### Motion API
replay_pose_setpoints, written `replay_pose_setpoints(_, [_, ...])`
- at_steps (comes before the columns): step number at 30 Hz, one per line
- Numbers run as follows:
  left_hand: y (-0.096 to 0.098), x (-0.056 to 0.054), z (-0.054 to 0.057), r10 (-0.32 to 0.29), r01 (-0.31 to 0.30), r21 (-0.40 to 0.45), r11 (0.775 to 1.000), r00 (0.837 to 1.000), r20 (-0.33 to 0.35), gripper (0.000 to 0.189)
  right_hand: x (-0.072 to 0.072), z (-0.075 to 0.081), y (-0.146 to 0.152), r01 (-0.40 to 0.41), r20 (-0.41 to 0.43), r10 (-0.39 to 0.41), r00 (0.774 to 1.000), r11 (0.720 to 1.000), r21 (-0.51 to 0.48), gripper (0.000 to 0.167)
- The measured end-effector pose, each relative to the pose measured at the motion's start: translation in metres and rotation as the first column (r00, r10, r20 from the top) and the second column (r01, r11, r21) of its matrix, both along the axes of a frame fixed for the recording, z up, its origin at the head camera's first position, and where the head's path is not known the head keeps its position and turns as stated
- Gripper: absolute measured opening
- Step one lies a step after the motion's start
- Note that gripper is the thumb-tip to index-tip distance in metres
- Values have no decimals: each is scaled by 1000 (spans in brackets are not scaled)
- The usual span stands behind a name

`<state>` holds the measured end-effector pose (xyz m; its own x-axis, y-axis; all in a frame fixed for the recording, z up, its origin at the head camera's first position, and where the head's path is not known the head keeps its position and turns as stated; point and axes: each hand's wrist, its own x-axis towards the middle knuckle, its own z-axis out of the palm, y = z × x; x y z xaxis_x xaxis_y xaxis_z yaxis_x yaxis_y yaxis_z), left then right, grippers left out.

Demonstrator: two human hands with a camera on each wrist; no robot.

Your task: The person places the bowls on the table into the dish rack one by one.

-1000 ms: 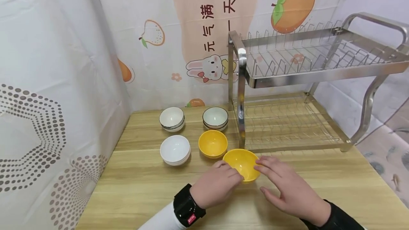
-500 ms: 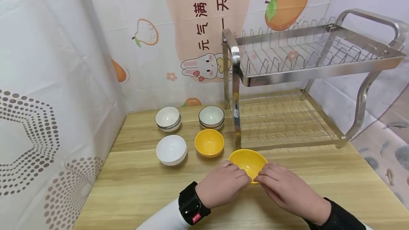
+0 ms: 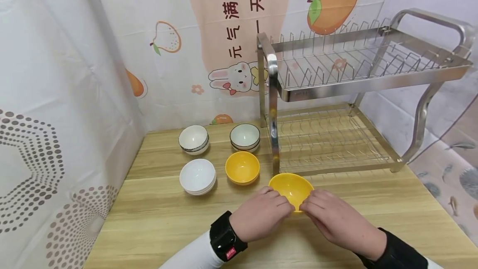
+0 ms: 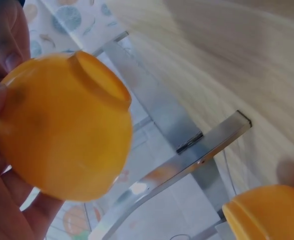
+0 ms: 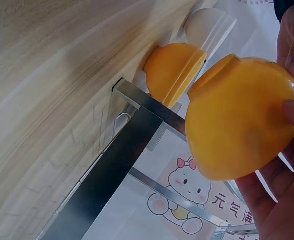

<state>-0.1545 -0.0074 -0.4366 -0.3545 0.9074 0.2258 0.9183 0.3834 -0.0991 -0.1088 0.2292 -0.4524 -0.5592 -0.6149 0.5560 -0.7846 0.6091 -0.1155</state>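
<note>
A yellow bowl [image 3: 289,186] is held in both hands in front of the rack, raised off the table. My left hand [image 3: 261,214] grips its near left rim, and my right hand [image 3: 337,219] grips the near right rim. In the left wrist view the bowl's [image 4: 66,135] foot ring and outer wall show, with thumb and fingers around the rim. The right wrist view also has the bowl's [image 5: 242,120] underside, thumb on the outer wall. Another yellow bowl [image 3: 242,168] stands on the table to the left of the held one.
A two-tier metal dish rack [image 3: 336,86] stands at the back right. White bowls [image 3: 197,175] are stacked left of the yellow one; behind are stacked dark-rimmed white bowls [image 3: 193,137] and pale green bowls [image 3: 244,135]. A patterned curtain [image 3: 168,78] borders the wooden table [image 3: 157,219].
The held bowl has moved slightly right, away from the other yellow bowl. My right hand has closed its fingers onto the rim. The head view has shifted a little.
</note>
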Motion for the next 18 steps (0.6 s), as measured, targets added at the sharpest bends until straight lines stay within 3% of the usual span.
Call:
replay_pose_setpoints(5, [-2,-7,1,15,-16,113,993,1000,14,24,-5,2,1,59,36,-58,998,998,-9,42])
replay_pose_setpoints(8, [-7,-9,4,32,-32,189,981,999,2,48,-7,7,5,159,111,-153,982,986,-45,20])
replay_pose_setpoints(11, [-11,-10,5,47,-48,228,973,999,9,68,-11,16,14,310,311,-265,912,946,-101,15])
replay_pose_setpoints(14, [-12,-11,4,55,-61,229,972,998,34,76,-24,26,29,451,472,-331,817,877,-166,19])
replay_pose_setpoints(18, [-9,-14,-1,76,-89,170,981,994,80,81,-56,31,62,536,558,-335,760,808,-245,22])
